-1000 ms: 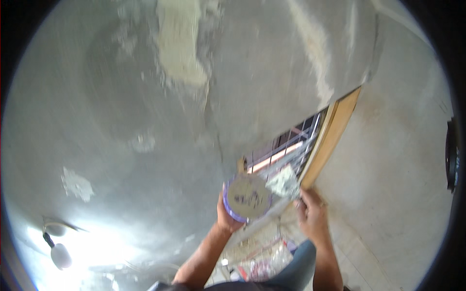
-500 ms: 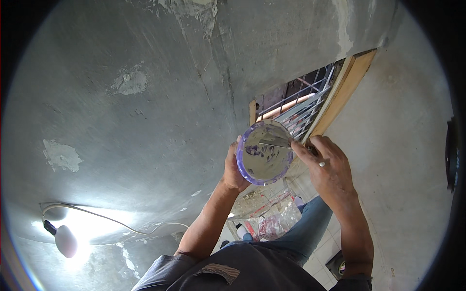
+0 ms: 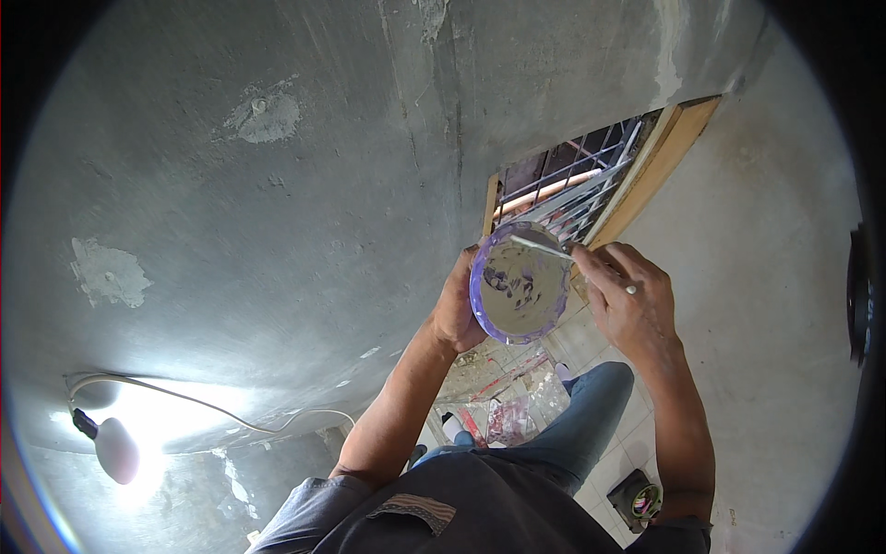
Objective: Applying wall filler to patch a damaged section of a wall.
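My left hand (image 3: 459,300) is closed round the left side of a purple bowl (image 3: 477,309), which is tilted so that its inside shows. Grey putty (image 3: 526,305) coats the bowl's inner wall, with purple patches showing through. In my right hand (image 3: 632,295) is a putty knife (image 3: 543,246), its blade seen nearly edge-on over the far part of the bowl. The fingers are closed on its handle, which is mostly hidden; a pale rounded tip shows beside the knuckles.
A grey plastered wall (image 3: 341,185) with pale filler patches rises ahead and left. A lit bulb (image 3: 117,451) hangs on a cable at lower left. Beyond the bowl is a wood-framed opening with metal bars (image 3: 591,175). Below are a red-stained platform (image 3: 508,415) and a dark container (image 3: 635,499).
The bowl and both hands have shifted slightly right in view. The putty knife has turned from showing its flat blade inside the bowl to nearly edge-on near the far rim.
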Demonstrator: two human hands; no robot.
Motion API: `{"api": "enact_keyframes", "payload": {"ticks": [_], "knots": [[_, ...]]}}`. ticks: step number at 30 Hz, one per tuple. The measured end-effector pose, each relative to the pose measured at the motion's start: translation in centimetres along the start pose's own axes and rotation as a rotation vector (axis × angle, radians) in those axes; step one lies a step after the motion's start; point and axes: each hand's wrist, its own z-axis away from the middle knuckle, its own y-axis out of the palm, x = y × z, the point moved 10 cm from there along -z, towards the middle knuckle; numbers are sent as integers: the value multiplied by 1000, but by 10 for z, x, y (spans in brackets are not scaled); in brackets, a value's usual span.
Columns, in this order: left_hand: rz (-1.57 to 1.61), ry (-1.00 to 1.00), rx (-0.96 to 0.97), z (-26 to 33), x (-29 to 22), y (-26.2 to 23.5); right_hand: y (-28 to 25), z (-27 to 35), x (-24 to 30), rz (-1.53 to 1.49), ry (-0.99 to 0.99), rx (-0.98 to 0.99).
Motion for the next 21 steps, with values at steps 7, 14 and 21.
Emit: {"api": "enact_keyframes", "payload": {"ticks": [7,14,21], "knots": [[-83,-4,38,-3,-3,-3,14,10,1,31,82,141],[-98,0,62,-3,-2,2,3,13,1,26,194,175],[-198,121,23,-5,-7,-4,11,33,10,31,336,245]]}}
